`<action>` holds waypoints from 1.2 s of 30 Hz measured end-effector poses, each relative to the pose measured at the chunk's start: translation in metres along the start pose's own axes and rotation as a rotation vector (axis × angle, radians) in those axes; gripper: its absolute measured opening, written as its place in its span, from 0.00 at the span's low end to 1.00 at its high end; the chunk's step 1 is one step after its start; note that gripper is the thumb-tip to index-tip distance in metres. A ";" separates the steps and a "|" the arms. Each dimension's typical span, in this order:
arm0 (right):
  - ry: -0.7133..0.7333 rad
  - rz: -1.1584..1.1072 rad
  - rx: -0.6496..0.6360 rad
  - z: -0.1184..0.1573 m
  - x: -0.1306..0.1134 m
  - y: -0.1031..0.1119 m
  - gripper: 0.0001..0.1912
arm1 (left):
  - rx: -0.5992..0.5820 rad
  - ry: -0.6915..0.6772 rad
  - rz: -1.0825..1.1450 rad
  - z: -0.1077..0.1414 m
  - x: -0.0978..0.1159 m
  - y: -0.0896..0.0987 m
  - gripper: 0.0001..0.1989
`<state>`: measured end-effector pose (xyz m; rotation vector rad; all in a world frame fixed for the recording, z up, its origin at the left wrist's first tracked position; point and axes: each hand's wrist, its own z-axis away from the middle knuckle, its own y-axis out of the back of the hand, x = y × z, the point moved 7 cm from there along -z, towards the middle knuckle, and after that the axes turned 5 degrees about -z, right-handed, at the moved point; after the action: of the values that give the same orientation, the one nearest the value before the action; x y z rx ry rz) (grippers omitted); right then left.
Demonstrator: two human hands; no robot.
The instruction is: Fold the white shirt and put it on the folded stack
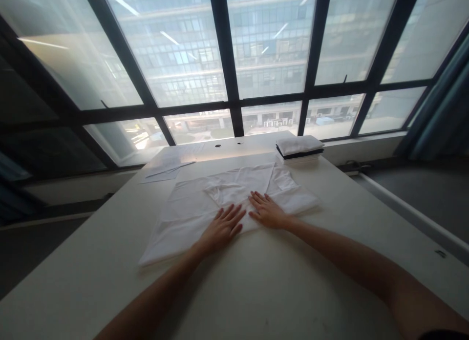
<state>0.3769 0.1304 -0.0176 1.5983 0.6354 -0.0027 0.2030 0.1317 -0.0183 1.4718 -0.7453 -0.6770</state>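
White garment laid out mid-table, near edge pressed by left hand and right hand, palms down, nothing gripped; presumably so it is held flat. Folded stack set beyond, presumably so space is left.

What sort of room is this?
Likely an office or workroom, perhaps on an upper floor: a large white table holds papers and a white cloth, and tall dark-framed windows look onto another building.
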 end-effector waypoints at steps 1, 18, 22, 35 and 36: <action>-0.023 0.022 -0.004 0.006 0.016 0.006 0.38 | 0.001 -0.001 0.008 0.000 0.000 0.000 0.29; -0.247 0.352 0.101 0.058 0.143 0.042 0.34 | -0.025 0.293 -0.005 0.066 -0.067 0.002 0.30; -0.221 0.349 0.128 0.058 0.147 0.040 0.35 | -0.002 0.443 -0.084 0.118 -0.111 0.002 0.31; -0.217 0.368 0.164 0.106 0.123 0.031 0.35 | 0.012 0.581 -0.157 0.197 -0.110 0.002 0.32; -0.211 0.371 0.167 0.114 0.120 0.029 0.35 | 0.008 0.579 -0.157 0.204 -0.107 -0.001 0.33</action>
<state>0.5312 0.0726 -0.0518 1.8288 0.1726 0.0513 -0.0232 0.0907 -0.0294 1.6362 -0.1879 -0.3304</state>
